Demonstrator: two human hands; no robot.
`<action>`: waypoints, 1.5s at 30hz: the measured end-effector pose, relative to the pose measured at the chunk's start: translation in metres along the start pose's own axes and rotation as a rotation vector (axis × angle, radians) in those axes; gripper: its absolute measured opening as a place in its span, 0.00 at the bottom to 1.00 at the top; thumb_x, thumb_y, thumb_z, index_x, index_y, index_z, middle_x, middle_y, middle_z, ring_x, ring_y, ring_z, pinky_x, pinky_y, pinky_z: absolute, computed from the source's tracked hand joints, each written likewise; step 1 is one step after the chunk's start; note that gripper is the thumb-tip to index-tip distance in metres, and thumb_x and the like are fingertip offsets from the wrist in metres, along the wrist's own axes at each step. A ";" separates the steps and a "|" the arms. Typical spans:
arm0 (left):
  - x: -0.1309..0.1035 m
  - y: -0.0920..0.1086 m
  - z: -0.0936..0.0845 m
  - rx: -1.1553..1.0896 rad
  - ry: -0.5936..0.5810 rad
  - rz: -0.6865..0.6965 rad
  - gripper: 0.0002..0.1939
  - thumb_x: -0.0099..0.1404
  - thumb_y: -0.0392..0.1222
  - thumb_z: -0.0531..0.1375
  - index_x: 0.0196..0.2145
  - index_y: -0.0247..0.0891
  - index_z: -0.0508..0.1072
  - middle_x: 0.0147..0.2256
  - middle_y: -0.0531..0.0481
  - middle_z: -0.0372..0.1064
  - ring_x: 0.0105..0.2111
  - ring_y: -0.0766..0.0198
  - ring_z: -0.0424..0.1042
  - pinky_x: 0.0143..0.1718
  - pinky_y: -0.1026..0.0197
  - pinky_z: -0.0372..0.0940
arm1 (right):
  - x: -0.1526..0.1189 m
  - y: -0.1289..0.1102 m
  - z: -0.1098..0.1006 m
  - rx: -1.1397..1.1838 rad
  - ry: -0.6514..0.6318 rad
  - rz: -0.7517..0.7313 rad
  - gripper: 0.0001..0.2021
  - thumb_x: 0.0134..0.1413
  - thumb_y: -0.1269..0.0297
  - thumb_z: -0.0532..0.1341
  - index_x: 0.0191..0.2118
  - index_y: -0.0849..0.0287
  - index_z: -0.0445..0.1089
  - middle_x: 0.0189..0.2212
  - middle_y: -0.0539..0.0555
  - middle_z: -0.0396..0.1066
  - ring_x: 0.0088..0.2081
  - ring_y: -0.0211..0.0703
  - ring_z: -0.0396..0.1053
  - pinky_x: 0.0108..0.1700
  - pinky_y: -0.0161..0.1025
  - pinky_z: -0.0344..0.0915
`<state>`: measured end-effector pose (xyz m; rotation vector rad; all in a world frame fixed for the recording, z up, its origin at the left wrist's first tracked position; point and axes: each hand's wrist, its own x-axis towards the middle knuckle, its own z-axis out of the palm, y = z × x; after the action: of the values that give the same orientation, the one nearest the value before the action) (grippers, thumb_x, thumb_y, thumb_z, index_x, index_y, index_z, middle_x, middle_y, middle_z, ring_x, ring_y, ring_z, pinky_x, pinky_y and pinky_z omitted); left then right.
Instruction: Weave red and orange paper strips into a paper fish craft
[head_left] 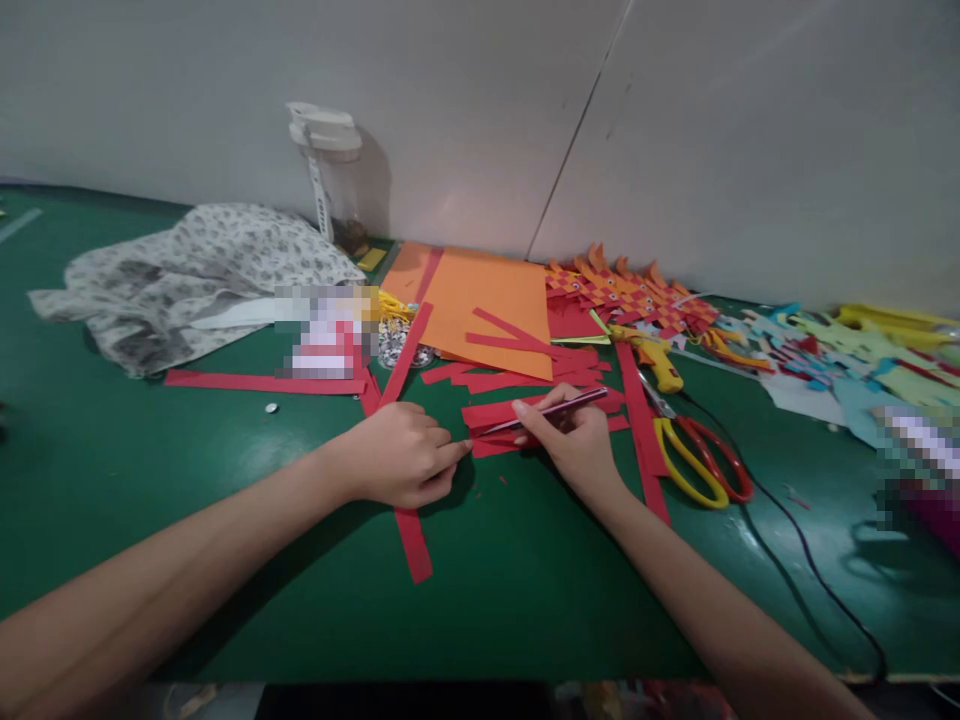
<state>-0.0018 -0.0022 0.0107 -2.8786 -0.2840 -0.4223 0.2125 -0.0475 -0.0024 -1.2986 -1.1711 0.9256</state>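
Observation:
My right hand (574,440) is closed around a dark red pencil (574,402), its tip pointing left and down onto red paper strips (499,412) near the middle of the table. My left hand (409,455) has its fingers curled, with one fingertip at the left end of these strips; what else it holds, if anything, is hidden. Beneath my left hand runs a long red strip (414,550), whose lower end sticks out towards me. Another red strip (262,382) lies to the left.
Orange sheets (495,290) lie behind the strips. On the right are scissors (694,470), a yellow glue gun (660,362) with a black cord, woven paper pieces (622,290) and colored scraps (862,350). A patterned cloth (210,260) and a bottle (334,180) stand back left.

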 end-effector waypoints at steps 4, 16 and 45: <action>0.000 0.000 -0.001 -0.002 0.000 -0.001 0.13 0.61 0.37 0.51 0.39 0.35 0.73 0.19 0.52 0.68 0.19 0.63 0.67 0.18 0.60 0.56 | 0.000 0.002 -0.001 0.000 -0.001 -0.011 0.16 0.43 0.56 0.68 0.25 0.56 0.61 0.16 0.46 0.69 0.20 0.42 0.73 0.22 0.34 0.69; 0.000 0.000 0.000 0.000 0.003 -0.002 0.14 0.61 0.38 0.51 0.40 0.34 0.73 0.20 0.53 0.69 0.19 0.64 0.68 0.19 0.60 0.56 | 0.001 0.002 -0.001 -0.036 -0.025 -0.022 0.15 0.44 0.56 0.68 0.24 0.56 0.61 0.17 0.47 0.70 0.20 0.41 0.73 0.23 0.34 0.69; -0.001 0.000 0.001 0.003 0.002 -0.001 0.14 0.62 0.38 0.51 0.40 0.35 0.73 0.20 0.53 0.68 0.19 0.64 0.67 0.19 0.60 0.56 | 0.002 0.003 -0.003 -0.030 -0.007 -0.058 0.14 0.46 0.58 0.67 0.24 0.56 0.61 0.17 0.46 0.69 0.21 0.39 0.72 0.24 0.34 0.67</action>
<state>-0.0021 -0.0018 0.0096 -2.8751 -0.2848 -0.4245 0.2163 -0.0459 -0.0050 -1.2795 -1.2261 0.8740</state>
